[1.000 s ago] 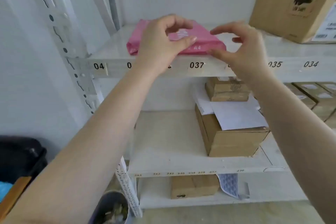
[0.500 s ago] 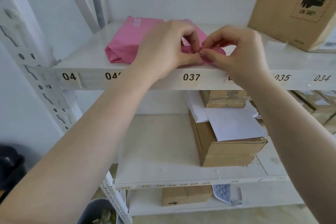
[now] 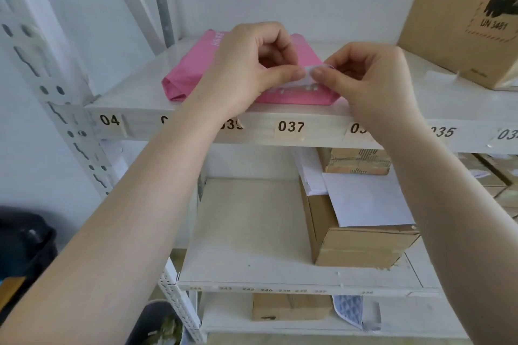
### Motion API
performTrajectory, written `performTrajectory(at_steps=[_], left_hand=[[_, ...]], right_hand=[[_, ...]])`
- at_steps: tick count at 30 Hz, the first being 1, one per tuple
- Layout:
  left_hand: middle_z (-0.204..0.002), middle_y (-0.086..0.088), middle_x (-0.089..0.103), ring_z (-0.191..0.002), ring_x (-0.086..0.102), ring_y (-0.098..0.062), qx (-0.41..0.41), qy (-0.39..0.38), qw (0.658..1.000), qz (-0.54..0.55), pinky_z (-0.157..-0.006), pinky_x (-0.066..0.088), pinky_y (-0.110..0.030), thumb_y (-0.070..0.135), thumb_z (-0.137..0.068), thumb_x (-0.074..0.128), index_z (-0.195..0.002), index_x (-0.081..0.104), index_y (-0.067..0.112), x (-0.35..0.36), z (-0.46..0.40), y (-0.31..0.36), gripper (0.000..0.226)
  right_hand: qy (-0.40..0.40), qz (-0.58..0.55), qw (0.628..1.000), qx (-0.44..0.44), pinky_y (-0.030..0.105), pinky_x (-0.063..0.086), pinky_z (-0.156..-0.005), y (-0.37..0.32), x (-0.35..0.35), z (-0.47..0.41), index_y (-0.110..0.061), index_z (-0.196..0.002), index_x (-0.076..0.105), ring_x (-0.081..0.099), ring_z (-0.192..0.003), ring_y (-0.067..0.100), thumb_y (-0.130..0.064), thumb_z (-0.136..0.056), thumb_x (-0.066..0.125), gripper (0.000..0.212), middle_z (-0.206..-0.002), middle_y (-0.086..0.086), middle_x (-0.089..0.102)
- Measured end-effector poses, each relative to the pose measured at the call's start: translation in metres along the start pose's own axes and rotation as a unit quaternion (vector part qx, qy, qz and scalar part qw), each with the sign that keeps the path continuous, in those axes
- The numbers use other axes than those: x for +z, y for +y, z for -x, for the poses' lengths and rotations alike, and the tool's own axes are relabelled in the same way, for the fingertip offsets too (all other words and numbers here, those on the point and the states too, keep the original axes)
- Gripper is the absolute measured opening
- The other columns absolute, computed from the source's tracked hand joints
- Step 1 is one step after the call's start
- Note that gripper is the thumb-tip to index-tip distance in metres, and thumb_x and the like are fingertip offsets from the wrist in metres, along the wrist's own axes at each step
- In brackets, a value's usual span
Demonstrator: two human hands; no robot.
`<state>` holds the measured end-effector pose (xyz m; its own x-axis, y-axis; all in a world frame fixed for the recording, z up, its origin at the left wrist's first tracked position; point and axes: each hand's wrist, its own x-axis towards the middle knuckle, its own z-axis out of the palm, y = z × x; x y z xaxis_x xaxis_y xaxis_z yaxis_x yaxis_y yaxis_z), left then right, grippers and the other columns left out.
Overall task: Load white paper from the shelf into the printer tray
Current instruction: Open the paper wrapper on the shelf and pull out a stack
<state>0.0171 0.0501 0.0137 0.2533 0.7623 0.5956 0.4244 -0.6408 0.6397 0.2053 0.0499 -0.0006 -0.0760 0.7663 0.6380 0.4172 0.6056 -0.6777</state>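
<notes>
A pink-wrapped pack of paper point(image 3: 196, 70) lies flat on the upper white shelf point(image 3: 134, 98), above the labels 039 and 037. My left hand point(image 3: 246, 64) and my right hand point(image 3: 367, 78) meet over the pack's near right part. Both pinch a small lifted flap of the wrapper point(image 3: 307, 75), whose underside shows white. The thumbs and forefingers nearly touch each other at the flap. My left hand covers the pack's middle. No printer is in view.
A large cardboard box point(image 3: 465, 19) stands at the upper shelf's right. On the shelf below, a brown box point(image 3: 361, 244) carries loose white sheets point(image 3: 367, 199) and a smaller box point(image 3: 356, 161). A dark bin point(image 3: 157, 322) sits on the floor beside the slotted upright point(image 3: 70, 120).
My hands went from hovering apart over the pack to pinching its wrapper together. A flap with a white underside is now lifted. The view has shifted closer.
</notes>
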Motion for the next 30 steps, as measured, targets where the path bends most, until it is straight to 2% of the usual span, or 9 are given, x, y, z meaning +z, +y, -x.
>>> performTrajectory(at_steps=[3, 8, 12, 15, 19, 22, 25, 28, 30], left_hand=[[-0.081, 0.006, 0.067, -0.073, 0.06, -0.004, 0.009, -0.013, 0.999, -0.035, -0.064, 0.045, -0.016, 0.026, -0.064, 0.086, -0.086, 0.058, 0.019, -0.001, 0.002, -0.001, 0.037], [-0.065, 0.009, 0.065, -0.055, 0.053, -0.002, -0.004, 0.012, 0.999, -0.043, -0.059, 0.043, -0.023, 0.019, -0.067, 0.084, -0.084, 0.056, 0.018, 0.001, 0.0, -0.003, 0.033], [-0.061, 0.013, 0.061, -0.05, 0.05, 0.004, -0.009, 0.028, 0.998, -0.05, -0.059, 0.042, -0.017, 0.026, -0.065, 0.085, -0.075, 0.052, 0.029, -0.002, -0.005, -0.001, 0.035], [-0.066, 0.015, 0.06, -0.05, 0.051, 0.009, -0.008, 0.029, 0.998, -0.062, -0.058, 0.038, -0.009, 0.023, -0.068, 0.084, -0.076, 0.05, 0.029, -0.004, -0.009, 0.001, 0.035], [-0.07, 0.014, 0.061, -0.051, 0.051, 0.011, -0.014, 0.027, 0.998, -0.061, -0.058, 0.036, -0.006, 0.024, -0.073, 0.081, -0.086, 0.054, 0.021, -0.004, -0.008, -0.001, 0.03], [-0.073, 0.014, 0.066, -0.05, 0.052, 0.008, -0.022, 0.03, 0.998, -0.06, -0.059, 0.04, -0.008, 0.025, -0.075, 0.079, -0.091, 0.056, 0.019, -0.008, -0.004, -0.002, 0.029], [-0.078, 0.013, 0.067, -0.06, 0.059, 0.002, -0.022, 0.014, 0.998, -0.063, -0.063, 0.047, -0.013, 0.027, -0.07, 0.082, -0.092, 0.061, 0.02, -0.017, 0.003, -0.005, 0.031], [-0.074, 0.01, 0.066, -0.067, 0.058, -0.007, -0.035, 0.007, 0.993, -0.114, -0.061, 0.041, -0.011, 0.032, -0.067, 0.084, -0.087, 0.069, 0.023, -0.026, 0.011, -0.008, 0.026], [-0.07, 0.011, 0.062, -0.065, 0.053, -0.004, -0.045, 0.003, 0.991, -0.129, -0.059, 0.039, -0.011, 0.033, -0.068, 0.083, -0.082, 0.072, 0.021, -0.03, 0.011, -0.009, 0.022]], right_hand=[[-0.009, -0.016, 1.0, 0.023, 0.042, 0.055, -0.065, -0.002, 0.0, -0.002, -0.004, -0.081, 0.07, 0.062, -0.062, 0.027, -0.018, -0.08, 0.074, 0.015, -0.076, 0.023, 0.071], [-0.019, -0.039, 0.998, 0.049, 0.022, 0.047, -0.057, -0.004, 0.0, -0.002, 0.001, -0.085, 0.069, 0.057, -0.056, 0.015, -0.017, -0.083, 0.071, 0.018, -0.068, 0.016, 0.066], [-0.01, -0.036, 0.997, 0.068, 0.012, 0.039, -0.046, -0.005, 0.003, -0.006, -0.001, -0.087, 0.068, 0.049, -0.041, 0.002, -0.02, -0.086, 0.069, 0.019, -0.056, 0.002, 0.062], [-0.008, -0.035, 0.997, 0.073, 0.015, 0.039, -0.046, -0.005, 0.006, -0.01, -0.009, -0.084, 0.067, 0.048, -0.043, 0.004, -0.023, -0.086, 0.068, 0.015, -0.047, -0.009, 0.06], [-0.063, -0.031, 0.996, 0.048, 0.023, 0.042, -0.055, -0.008, 0.007, -0.01, -0.004, -0.089, 0.068, 0.053, -0.059, 0.013, -0.029, -0.077, 0.077, 0.03, -0.07, 0.008, 0.065], [-0.08, -0.011, 0.996, 0.04, 0.019, 0.031, -0.049, -0.01, 0.009, -0.01, 0.0, -0.084, 0.071, 0.042, -0.055, 0.01, -0.029, -0.076, 0.078, 0.031, -0.065, 0.007, 0.055], [-0.073, -0.014, 0.996, 0.055, 0.019, 0.028, -0.046, -0.01, 0.009, -0.01, 0.001, -0.08, 0.07, 0.039, -0.054, 0.011, -0.027, -0.077, 0.077, 0.028, -0.064, 0.009, 0.05], [-0.07, -0.013, 0.996, 0.056, 0.021, 0.031, -0.048, -0.011, 0.009, -0.01, 0.002, -0.082, 0.07, 0.042, -0.058, 0.014, -0.026, -0.077, 0.077, 0.028, -0.066, 0.011, 0.052], [-0.074, -0.014, 0.996, 0.055, 0.022, 0.031, -0.05, -0.012, 0.009, -0.01, 0.002, -0.082, 0.069, 0.042, -0.06, 0.017, -0.028, -0.076, 0.077, 0.032, -0.068, 0.012, 0.052]])
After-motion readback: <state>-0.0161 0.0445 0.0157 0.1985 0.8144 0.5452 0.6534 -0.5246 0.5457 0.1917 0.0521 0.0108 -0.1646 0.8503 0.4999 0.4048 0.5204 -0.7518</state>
